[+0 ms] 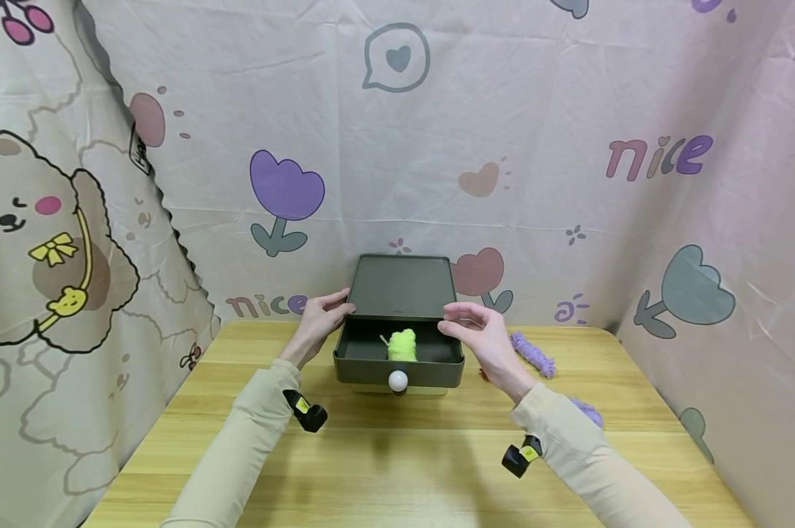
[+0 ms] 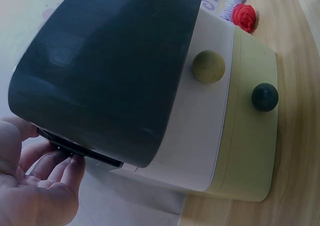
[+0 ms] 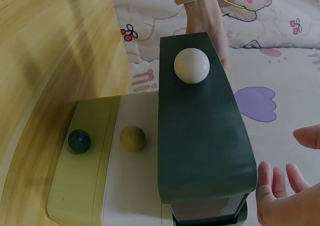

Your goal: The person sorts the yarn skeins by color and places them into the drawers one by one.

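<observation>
A small drawer cabinet with a dark grey top (image 1: pixel 403 286) stands at the table's back. Its dark top drawer (image 1: pixel 364 372), with a white knob (image 1: pixel 398 380), is pulled out. Inside lies a bright yellow-green bundle of yarn (image 1: pixel 403 345). My left hand (image 1: pixel 320 321) is at the cabinet's left side, its fingertips touching the dark upper edge. On the other side, my right hand (image 1: pixel 486 339) hovers by the drawer's right rear corner, fingers loosely spread and holding nothing. Below are a white drawer (image 3: pixel 132 181) with a yellow knob and a yellow-green drawer (image 3: pixel 75 186) with a dark knob, both closed.
Purple yarn bundles (image 1: pixel 533 355) lie on the wooden table (image 1: pixel 384 469) right of the cabinet, one partly behind my right forearm. A red yarn bundle (image 2: pixel 244 18) lies beside the cabinet there. A printed cloth (image 1: pixel 397 147) hangs close behind.
</observation>
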Demonstrator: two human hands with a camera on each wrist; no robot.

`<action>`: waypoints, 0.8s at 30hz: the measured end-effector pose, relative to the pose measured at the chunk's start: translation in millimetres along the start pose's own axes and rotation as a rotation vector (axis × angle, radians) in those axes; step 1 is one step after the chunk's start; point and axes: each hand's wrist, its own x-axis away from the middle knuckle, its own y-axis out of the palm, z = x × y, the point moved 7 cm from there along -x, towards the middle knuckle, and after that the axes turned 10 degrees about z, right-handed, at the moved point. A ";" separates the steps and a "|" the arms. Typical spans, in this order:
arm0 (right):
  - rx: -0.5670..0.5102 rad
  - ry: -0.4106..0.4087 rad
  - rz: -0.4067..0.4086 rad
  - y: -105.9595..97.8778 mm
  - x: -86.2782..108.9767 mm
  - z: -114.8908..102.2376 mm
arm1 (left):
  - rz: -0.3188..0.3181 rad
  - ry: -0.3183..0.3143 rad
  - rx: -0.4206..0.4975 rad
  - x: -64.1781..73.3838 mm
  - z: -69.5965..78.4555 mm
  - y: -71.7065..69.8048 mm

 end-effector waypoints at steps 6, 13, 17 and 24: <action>-0.024 0.008 -0.005 -1.3 1.8 0.7 | 0.002 0.004 -0.002 -0.4 -0.2 0.0; -0.062 0.008 0.004 -4.4 6.8 -1.7 | 0.006 0.006 -0.007 0.0 0.3 -0.3; -0.093 -0.004 0.014 -7.6 11.6 -3.2 | -0.002 0.005 -0.006 0.2 0.8 0.4; -0.161 -0.009 0.011 -11.7 23.7 -4.2 | 0.003 0.000 -0.011 1.0 0.4 -0.2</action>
